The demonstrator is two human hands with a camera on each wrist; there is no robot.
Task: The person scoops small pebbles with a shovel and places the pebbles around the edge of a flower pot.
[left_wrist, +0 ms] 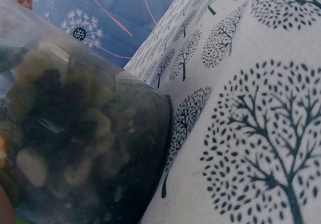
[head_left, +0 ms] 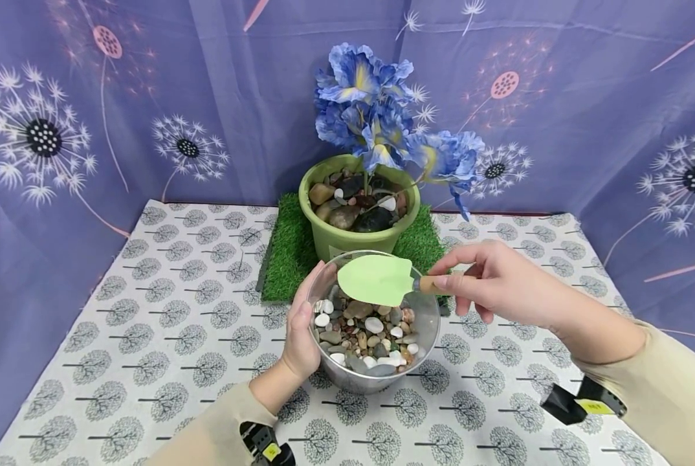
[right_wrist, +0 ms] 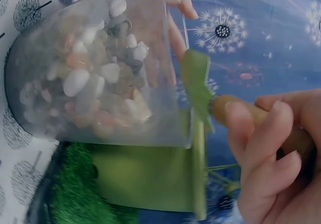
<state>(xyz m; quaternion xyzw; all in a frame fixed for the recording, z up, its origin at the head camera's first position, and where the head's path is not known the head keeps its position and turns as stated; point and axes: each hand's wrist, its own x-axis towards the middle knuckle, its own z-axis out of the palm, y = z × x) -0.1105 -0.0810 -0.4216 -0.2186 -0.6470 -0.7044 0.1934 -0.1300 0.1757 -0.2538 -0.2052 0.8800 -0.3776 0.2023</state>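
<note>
A clear plastic bucket (head_left: 435, 323) of mixed pebbles (head_left: 373, 325) stands on the tablecloth, also filling much of the left wrist view. My left hand (head_left: 302, 333) holds the bucket round its left side, fingers along the wall near the rim. In my right hand (head_left: 499, 285) is a small trowel with a light green blade (head_left: 376, 278), gripped by its wooden handle (head_left: 435, 285). The blade lies level over the far part of the bucket's mouth, above the pebbles. From the right wrist, the trowel (right_wrist: 198, 86) shows edge-on at the rim, with fingers curled round its handle.
Just behind the bucket, a green flowerpot (head_left: 353, 243) holds larger stones (head_left: 344, 217) and blue iris-like flowers (head_left: 376, 97). It stands on a mat of artificial grass (head_left: 289, 272). A purple dandelion-print cloth (head_left: 254, 116) hangs behind the tree-print tablecloth (head_left: 167, 362).
</note>
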